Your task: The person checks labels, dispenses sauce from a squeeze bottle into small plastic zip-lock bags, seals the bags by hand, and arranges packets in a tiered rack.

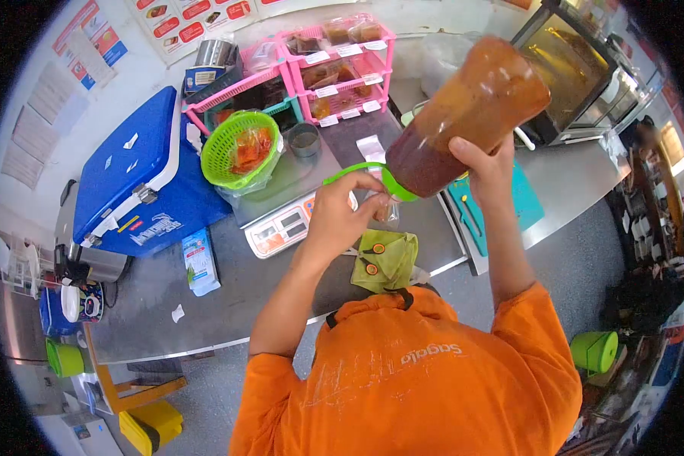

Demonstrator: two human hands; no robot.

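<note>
Holding a big bottle [433, 137] tilted cap-down above the desk [140, 308], the person's right hand [491, 166] wraps round its side, thumb across the front. Dark red-brown sauce fills the lower part, and the wall above is smeared brown. The left hand [340, 209] is curled, thumb and forefinger drawn in close under the green cap [397, 185], beside some clear plastic [392, 215]; from here I can't tell whether they're pinching it. Just below lies a green cloth [403, 262] with orange-and-black handles [372, 269] on top. Over by the left forearm sits a scale [262, 242], a green basket [219, 161] near it, and a blue cool box [125, 171] further left.
</note>
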